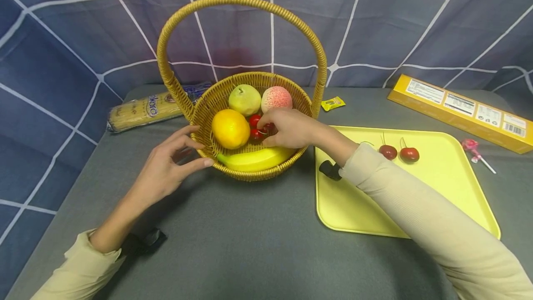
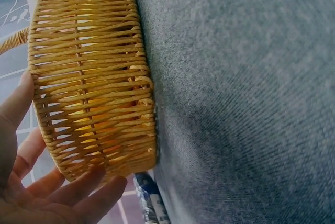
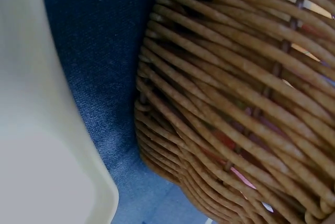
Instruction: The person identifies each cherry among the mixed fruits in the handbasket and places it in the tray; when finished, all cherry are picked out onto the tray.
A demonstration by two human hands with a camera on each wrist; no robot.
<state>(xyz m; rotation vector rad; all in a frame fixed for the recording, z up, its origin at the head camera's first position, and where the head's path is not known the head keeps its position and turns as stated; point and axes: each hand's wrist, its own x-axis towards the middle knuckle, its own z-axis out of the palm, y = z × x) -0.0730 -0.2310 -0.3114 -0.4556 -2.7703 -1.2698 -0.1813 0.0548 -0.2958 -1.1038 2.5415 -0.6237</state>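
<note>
A round wicker basket (image 1: 250,177) with a tall arched handle holds a green pear (image 1: 244,99), a pink peach (image 1: 276,98), an orange (image 1: 231,128), a banana (image 1: 258,159) and several red cherries (image 1: 255,121). At its left side, my left hand (image 1: 168,165) rests spread fingers and thumb against the rim; the left wrist view shows the fingertips (image 2: 112,187) along the woven wall. My right hand (image 1: 293,128) reaches inside over the right rim and pinches a dark red cherry (image 1: 269,128) between thumb and index finger. The basket wall (image 3: 235,93) hides this hand in the right wrist view.
Right of the basket lies a yellow tray (image 1: 449,184) with two stemmed cherries (image 1: 398,153), partly under my right forearm. A pasta packet (image 1: 145,111) lies behind left. A yellow candy (image 1: 332,103), an orange box (image 1: 462,112) and a pink lollipop (image 1: 471,146) surround the tray.
</note>
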